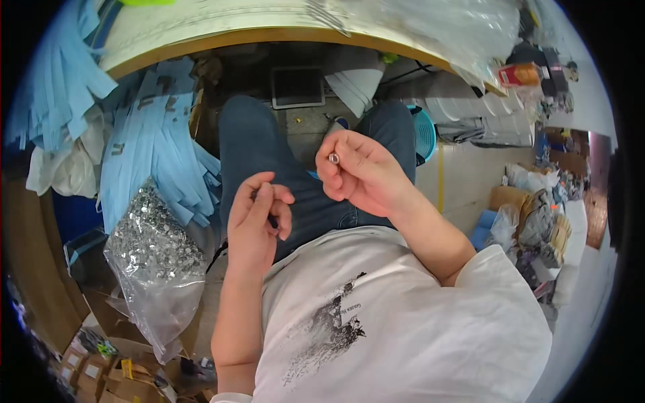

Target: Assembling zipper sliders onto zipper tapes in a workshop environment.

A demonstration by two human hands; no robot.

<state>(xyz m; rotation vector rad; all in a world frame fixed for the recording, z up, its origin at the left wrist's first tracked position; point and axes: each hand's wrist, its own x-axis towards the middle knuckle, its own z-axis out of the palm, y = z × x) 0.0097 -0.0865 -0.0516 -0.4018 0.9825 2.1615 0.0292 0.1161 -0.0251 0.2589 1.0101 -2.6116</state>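
Note:
My right hand (pixel 359 168) is raised above my lap, and its thumb and fingers pinch a small round metal piece (pixel 334 158) with a shiny rim. Lower and to the left, my left hand (pixel 259 211) hovers over my thigh with its fingers curled in. A dark spot shows between its thumb and forefinger, too small to name. To the left of that hand, a clear plastic bag (pixel 158 235) holds a heap of small shiny metal pieces. Light blue strips (pixel 151 134) hang in a bundle behind the bag, some with dark metal clips on them.
A worktable with a wooden edge (pixel 269 37) runs across the far side, with clear plastic sheeting (pixel 463 33) on top. A turquoise basket (pixel 423 134) stands beyond my right knee. Bags and boxes (pixel 537 215) are piled at right, and cardboard boxes (pixel 91 373) at lower left.

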